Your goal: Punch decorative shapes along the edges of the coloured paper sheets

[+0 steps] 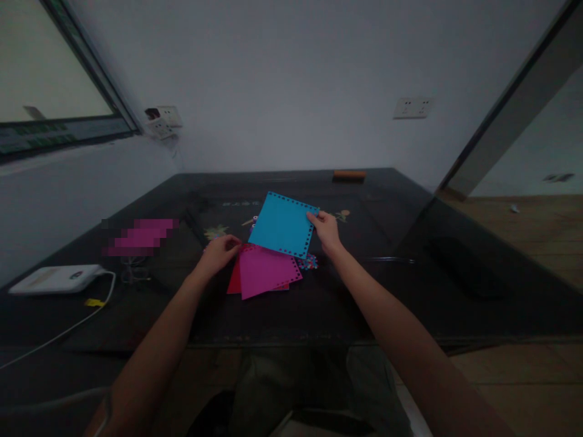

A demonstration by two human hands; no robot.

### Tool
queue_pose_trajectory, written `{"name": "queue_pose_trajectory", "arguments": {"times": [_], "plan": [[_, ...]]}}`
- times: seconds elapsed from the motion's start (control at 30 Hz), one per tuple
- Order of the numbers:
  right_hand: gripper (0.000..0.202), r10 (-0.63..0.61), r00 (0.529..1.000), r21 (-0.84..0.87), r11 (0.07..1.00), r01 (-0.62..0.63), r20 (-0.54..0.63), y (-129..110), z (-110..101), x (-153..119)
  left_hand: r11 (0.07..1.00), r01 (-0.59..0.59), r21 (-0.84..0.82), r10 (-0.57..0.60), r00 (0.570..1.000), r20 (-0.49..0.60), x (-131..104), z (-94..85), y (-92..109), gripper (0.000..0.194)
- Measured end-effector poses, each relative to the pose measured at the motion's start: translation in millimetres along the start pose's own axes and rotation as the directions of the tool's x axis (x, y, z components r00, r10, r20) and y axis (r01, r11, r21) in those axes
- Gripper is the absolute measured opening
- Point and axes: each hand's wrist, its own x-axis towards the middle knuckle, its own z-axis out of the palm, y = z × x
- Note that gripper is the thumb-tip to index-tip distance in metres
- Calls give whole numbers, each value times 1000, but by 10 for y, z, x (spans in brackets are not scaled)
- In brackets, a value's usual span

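My right hand (327,230) pinches the right corner of a blue square sheet (283,223), thumb on top. Small dark holes run along several of the sheet's edges, and it is tilted above the table. Partly under it lies a magenta sheet (264,274) with similar holes, overlapping a red sheet (234,282). Close to the upper left corner of these sheets is my left hand (221,254), fingers bent and tips together; what they hold, if anything, is too small to make out. A small patterned red, white and blue item (310,262) shows beside the blue sheet's lower corner.
The dark table (364,303) meets the wall. To the left are a white device (57,279) with a cable and a blurred magenta patch (143,237). A brown cylinder (349,175) lies at the back, a thin clear rod (389,260) and a black object (467,267) right.
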Motion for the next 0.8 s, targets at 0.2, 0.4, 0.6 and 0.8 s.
{"name": "queue_pose_trajectory", "arguments": {"times": [0.2,0.4,0.6,0.8], "plan": [[37,23,992,84,996,-13,-122,2,-137,74,992,-61,114,59,998,23,9,69,-137,26],[35,39,985,140,990,-15,-166,11,-198,93,990,-65,123,58,996,61,24,84,-143,22],[34,53,978,164,986,-20,-199,42,-252,139,994,-64,86,58,996,66,19,93,-97,16],[36,63,977,174,984,-27,-204,57,-269,154,999,-46,-18,47,998,42,17,70,-39,18]]}}
